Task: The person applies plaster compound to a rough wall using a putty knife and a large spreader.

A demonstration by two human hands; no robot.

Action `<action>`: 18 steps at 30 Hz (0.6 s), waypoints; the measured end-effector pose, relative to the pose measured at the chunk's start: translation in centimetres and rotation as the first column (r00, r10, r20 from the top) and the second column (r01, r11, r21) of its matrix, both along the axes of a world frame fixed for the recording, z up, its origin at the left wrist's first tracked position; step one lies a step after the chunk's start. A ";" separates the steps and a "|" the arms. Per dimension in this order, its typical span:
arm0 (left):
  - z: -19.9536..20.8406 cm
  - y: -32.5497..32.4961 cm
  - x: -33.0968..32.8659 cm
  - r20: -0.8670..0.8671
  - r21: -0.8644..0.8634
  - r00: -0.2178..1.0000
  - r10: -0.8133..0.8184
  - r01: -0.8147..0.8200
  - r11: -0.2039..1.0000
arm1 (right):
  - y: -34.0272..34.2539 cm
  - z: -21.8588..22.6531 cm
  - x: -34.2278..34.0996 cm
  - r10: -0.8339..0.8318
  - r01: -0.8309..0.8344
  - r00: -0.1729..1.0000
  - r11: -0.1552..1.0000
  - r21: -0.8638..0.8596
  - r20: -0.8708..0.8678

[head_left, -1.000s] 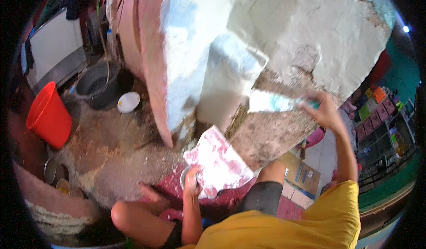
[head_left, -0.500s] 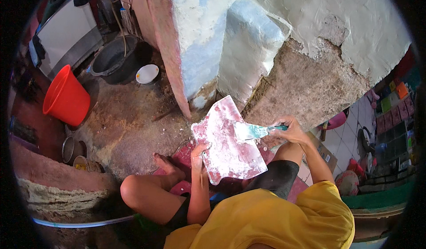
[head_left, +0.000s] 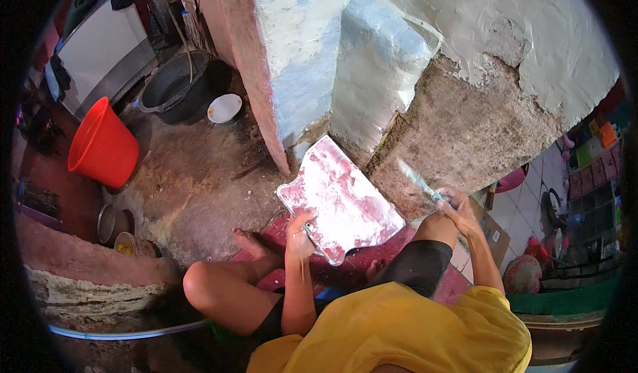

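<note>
My left hand grips the near left edge of a flat board, its thumb over the top. White plaster or putty is smeared across the board's reddish face. To the right, my right hand is closed round the handle of a putty knife. The knife's blade is seen nearly edge-on, apart from the board and pointing up and left. Behind it stands a wall with a rough, bare brown patch, bordered by smooth grey-white plaster. A plastered ledge juts out left of this patch.
At the left stand a red bucket, a black tub and a white plate on the stained floor. A metal pot and a small tub sit lower down. A cardboard box lies beyond my right knee.
The putty knife has lifted off the board and moved right, its blade turning edge-on. The board has tilted and shifted slightly left in my left hand.
</note>
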State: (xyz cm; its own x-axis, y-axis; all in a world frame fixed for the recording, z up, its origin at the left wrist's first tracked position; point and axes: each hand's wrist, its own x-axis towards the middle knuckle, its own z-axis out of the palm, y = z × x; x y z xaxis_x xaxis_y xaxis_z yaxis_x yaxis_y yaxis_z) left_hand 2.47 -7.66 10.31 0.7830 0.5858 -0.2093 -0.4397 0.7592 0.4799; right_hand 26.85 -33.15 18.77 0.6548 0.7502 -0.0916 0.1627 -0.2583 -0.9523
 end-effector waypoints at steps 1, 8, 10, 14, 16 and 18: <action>-0.4 -0.1 0.0 0.004 0.019 1.000 0.029 -0.029 0.999 | 0.3 0.4 -0.6 0.003 -0.003 1.000 1.000 0.020 0.021; 0.5 -1.0 0.4 -0.089 -0.066 0.991 -0.100 0.094 0.993 | 5.8 0.2 -4.1 0.110 -0.127 0.988 0.979 0.162 0.107; 0.4 -1.0 0.4 -0.128 -0.102 0.984 -0.122 0.109 0.989 | 6.4 -0.2 -4.3 0.139 -0.145 0.989 0.980 0.136 0.051; 1.8 -0.8 -0.1 -0.011 -0.115 1.000 0.018 -0.019 0.993 | 5.4 -1.6 -3.3 0.136 -0.134 0.990 0.989 0.069 -0.035; 1.2 -0.4 -0.2 0.001 -0.096 1.000 0.030 -0.030 0.995 | 3.5 -3.1 -2.4 0.103 -0.102 0.992 0.994 0.026 -0.075; 1.4 -0.2 -0.2 0.038 -0.088 0.999 0.028 -0.025 0.996 | 2.3 -2.9 -2.6 0.085 -0.082 0.992 0.996 -0.040 0.088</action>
State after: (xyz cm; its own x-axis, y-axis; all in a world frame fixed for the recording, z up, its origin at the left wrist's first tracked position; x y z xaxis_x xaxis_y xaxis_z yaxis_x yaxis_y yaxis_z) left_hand 2.23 -7.87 11.67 0.7762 0.5870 -0.2300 -0.4775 0.7855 0.3936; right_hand 24.28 -30.89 15.87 0.5971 0.7997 -0.0631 0.2695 -0.2741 -0.9232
